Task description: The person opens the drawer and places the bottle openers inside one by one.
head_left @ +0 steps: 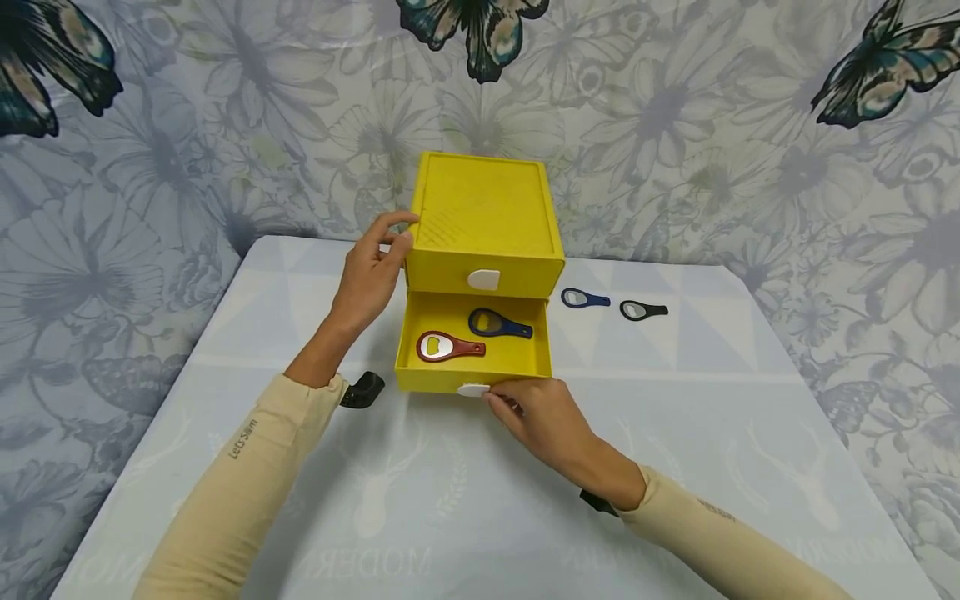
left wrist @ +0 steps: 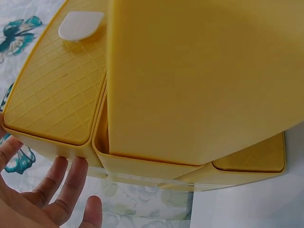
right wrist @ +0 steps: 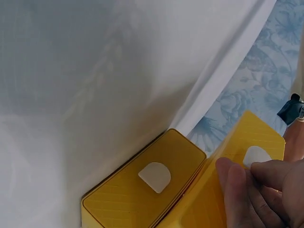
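Note:
A yellow drawer cabinet (head_left: 487, 200) stands near the back of the table, and one of its lower drawers (head_left: 427, 381) is pulled out. Inside that drawer lie a red bottle opener (head_left: 463, 347) and a blue bottle opener (head_left: 513, 328). My right hand (head_left: 546, 423) pinches the drawer's white handle (head_left: 471, 390), thumb and fingers at its edge. Against the cabinet's left side, near the top, my left hand (head_left: 371, 279) rests its fingertips; in the left wrist view those fingers (left wrist: 73, 183) are extended against the yellow wall.
On the table (head_left: 675, 400) right of the cabinet lie another blue bottle opener (head_left: 597, 299) and a black one (head_left: 652, 310). A patterned wall (head_left: 660, 167) stands behind the table. Another closed drawer with a white handle (right wrist: 156, 176) shows in the right wrist view.

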### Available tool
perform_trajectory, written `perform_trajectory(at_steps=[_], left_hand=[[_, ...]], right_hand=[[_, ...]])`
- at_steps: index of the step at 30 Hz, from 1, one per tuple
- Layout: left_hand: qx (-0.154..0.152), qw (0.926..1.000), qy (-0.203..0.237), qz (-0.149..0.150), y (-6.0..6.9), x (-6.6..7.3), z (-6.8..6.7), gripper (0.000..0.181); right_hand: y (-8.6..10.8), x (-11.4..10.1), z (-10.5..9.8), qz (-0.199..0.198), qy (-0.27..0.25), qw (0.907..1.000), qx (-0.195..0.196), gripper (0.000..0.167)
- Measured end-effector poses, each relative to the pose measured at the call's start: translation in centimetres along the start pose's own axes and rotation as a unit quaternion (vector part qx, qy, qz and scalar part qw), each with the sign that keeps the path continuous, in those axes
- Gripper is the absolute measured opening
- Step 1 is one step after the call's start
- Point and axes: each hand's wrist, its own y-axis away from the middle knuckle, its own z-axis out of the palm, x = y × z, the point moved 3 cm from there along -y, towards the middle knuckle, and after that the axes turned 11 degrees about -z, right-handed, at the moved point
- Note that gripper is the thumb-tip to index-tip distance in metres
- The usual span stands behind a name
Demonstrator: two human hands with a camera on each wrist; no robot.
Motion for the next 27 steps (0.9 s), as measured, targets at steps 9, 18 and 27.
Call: perform_trajectory(at_steps=[9, 18, 27], left_hand=[[-0.002, 1.0, 0.001, 0.006, 0.1, 0.1, -0.1, 0.043], [-0.001, 1.0, -0.004, -0.001, -0.1, 0.2, 0.1, 0.042], [0.006, 0.9999, -0.008, -0.014, 0.1, 0.3, 0.0, 0.04]], right_hand=[[-2.9, 2.8, 0.1, 0.013, -0.043, 0.9986, 0.03, 0.011], [-5.1, 5.3, 0.3, 0.01, -0.036, 0.998, 0.051, 0.014], [-6.2, 6.3, 0.7, 0.012, -0.033, 0.998, 0.053, 0.016]])
